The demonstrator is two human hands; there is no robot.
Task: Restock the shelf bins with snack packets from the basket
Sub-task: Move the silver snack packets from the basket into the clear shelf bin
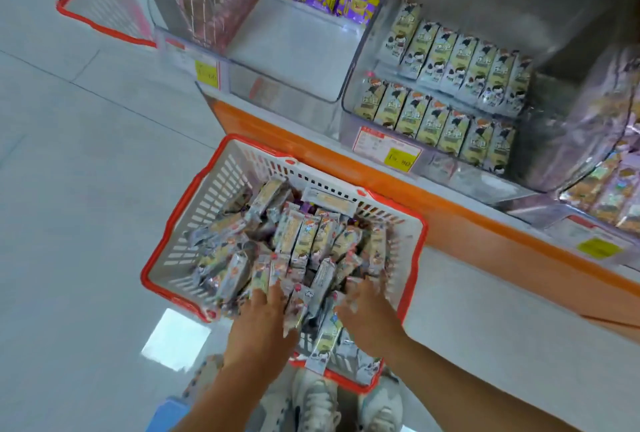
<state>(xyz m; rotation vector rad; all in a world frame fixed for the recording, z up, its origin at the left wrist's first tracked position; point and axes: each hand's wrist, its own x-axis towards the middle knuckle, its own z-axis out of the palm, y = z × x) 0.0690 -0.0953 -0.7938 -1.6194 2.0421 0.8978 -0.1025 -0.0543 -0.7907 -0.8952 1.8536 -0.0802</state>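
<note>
Between and just beneath both hands, heaped in the basket (204,210): snack packets (304,241), likely light, crinkly, slippery film, crushable inside. Left hand (263,314) spread open on the heap; right hand (369,314) too blurred to tell its grip. Best pinched broadside, gently.

Fingertips of left hand (262,319) and right hand (367,314) deep among blurred packets (302,235).

**Basket in front, bins behind**

The basket (157,269) stands on the floor before the shelf ledge (346,168), with snack packets (298,241) heaped in it. The left hand (263,310) and right hand (367,307) are at its near end. Behind the ledge sit the left bin (294,47), middle bin (348,111) and right bin (562,194). A second basket (104,29) stands far left.
</note>
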